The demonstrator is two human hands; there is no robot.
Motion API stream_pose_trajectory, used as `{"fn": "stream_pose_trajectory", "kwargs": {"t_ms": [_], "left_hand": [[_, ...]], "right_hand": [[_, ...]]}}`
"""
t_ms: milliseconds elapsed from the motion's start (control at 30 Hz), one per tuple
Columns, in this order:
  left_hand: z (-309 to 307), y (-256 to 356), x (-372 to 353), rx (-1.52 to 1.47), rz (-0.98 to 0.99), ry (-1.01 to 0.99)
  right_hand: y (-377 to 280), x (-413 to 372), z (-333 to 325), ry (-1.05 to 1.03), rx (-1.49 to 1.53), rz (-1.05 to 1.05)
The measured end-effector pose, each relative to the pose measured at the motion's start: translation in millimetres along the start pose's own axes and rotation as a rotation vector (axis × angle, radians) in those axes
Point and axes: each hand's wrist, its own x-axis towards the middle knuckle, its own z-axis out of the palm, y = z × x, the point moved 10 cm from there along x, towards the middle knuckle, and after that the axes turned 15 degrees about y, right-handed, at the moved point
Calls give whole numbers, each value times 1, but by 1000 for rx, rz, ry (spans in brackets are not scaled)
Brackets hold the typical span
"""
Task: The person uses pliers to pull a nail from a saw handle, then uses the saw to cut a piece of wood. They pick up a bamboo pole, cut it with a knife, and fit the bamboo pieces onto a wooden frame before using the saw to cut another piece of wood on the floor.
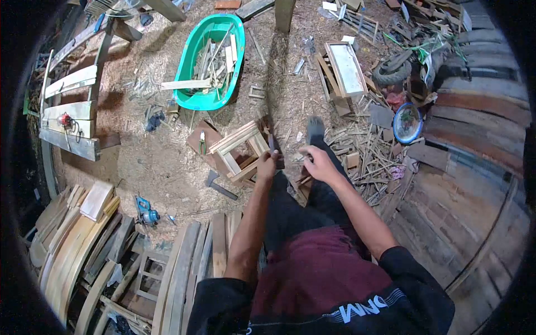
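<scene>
I sit over a sawdust floor. My left hand (267, 163) is closed around a dark-handled tool (274, 146) beside a small slatted wooden frame (241, 149) that rests tilted on the ground. My right hand (316, 163) hovers to the right of the tool with its fingers curled; whether it pinches something small I cannot tell. A pair of pliers (202, 143) lies on a brown board left of the frame. My legs and a foot (314, 127) stretch forward between my hands.
A green plastic tub (192, 53) full of wood offcuts stands ahead. A framed panel (346, 68) and scrap sticks lie at the right, a blue bowl (407, 123) beyond. Curved planks (78, 245) pile at the left, with a blue power tool (146, 212) and a bench (70, 111).
</scene>
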Motion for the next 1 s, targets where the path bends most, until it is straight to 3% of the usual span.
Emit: {"fn": "stream_pose_trajectory", "kwargs": {"t_ms": [67, 133, 300, 333, 433, 500, 567, 633, 733, 833, 1000], "left_hand": [[12, 51, 6, 101, 155, 91], [35, 58, 48, 73, 152, 130], [110, 0, 229, -100, 148, 316], [115, -13, 270, 168, 358, 473], [159, -6, 336, -40, 312, 608], [175, -15, 376, -53, 382, 689], [188, -47, 412, -118, 380, 707], [199, -64, 428, -107, 364, 724], [206, -82, 453, -175, 400, 708], [204, -85, 468, -33, 338, 734], [205, -101, 468, -182, 376, 760]], "right_hand": [[39, 47, 4, 22, 31, 140], [83, 100, 20, 50, 32, 157], [257, 252, 118, 51, 38, 157], [291, 285, 140, 59, -24, 164], [374, 390, 210, -42, -185, 65], [413, 456, 243, 38, -107, -2], [438, 512, 267, 200, -43, -124], [451, 552, 294, 221, -29, -158], [461, 585, 325, 136, -410, -8], [461, 600, 334, 178, -561, -98], [492, 604, 334, 47, -533, 83]]}}
